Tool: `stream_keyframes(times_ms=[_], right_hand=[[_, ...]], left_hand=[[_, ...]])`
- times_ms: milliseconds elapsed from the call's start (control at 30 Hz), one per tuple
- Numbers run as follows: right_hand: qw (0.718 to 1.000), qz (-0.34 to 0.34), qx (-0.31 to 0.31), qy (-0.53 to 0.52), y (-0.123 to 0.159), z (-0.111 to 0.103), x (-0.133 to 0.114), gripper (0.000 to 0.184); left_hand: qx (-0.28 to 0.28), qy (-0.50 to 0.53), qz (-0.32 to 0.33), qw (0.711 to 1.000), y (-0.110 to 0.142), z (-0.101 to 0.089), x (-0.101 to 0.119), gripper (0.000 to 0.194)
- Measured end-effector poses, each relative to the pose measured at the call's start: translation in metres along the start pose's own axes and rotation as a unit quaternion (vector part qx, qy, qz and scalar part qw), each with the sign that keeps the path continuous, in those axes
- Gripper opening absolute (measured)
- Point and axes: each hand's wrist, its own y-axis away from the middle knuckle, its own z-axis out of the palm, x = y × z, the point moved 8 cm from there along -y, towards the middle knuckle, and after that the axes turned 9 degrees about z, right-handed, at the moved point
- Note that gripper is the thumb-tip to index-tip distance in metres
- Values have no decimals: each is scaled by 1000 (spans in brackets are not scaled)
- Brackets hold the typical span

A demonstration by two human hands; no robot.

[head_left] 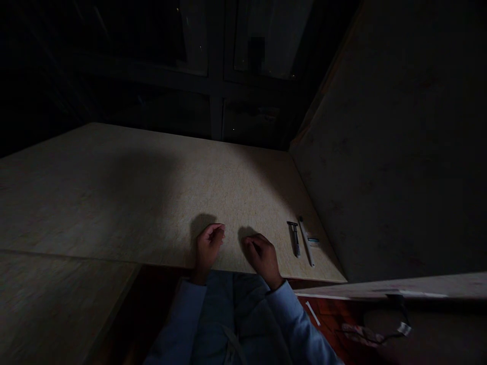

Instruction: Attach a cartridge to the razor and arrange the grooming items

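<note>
My left hand (209, 244) is over the near edge of the pale countertop (228, 187), its fingers curled in toward the thumb. Across a short gap, my right hand (263, 254) is also closed, with fingertips bent against the thumb. No object shows in either hand. To the right of my right hand lies a razor (295, 239) with a dark head and a metallic handle. Beside it is a white toothbrush (307, 243) with dark bristles. A small flat dark-and-teal piece (313, 240) rests right against the brush; its kind is unclear in the dim light.
A wall (388, 167) borders the countertop on the right, and dark window frames (216, 111) stand behind it. Another pale surface (57, 299) extends at the lower left. On the reddish floor lie a thin white stick (313, 313) and a dark cable with a white tag (404, 329).
</note>
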Motion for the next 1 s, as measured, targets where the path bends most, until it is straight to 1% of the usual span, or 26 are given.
stream_keyframes(times_ms=[233, 733, 1000], right_hand=[[1000, -10, 4, -17, 1, -1, 0, 26], [999, -18, -3, -47, 1, -3, 1, 23], [999, -20, 5, -42, -1, -2, 1, 24]], left_hand=[[8, -4, 8, 1000, 0, -2, 5, 31], [18, -22, 0, 1000, -2, -1, 15, 32], [22, -37, -11, 999, -5, -5, 13, 34]])
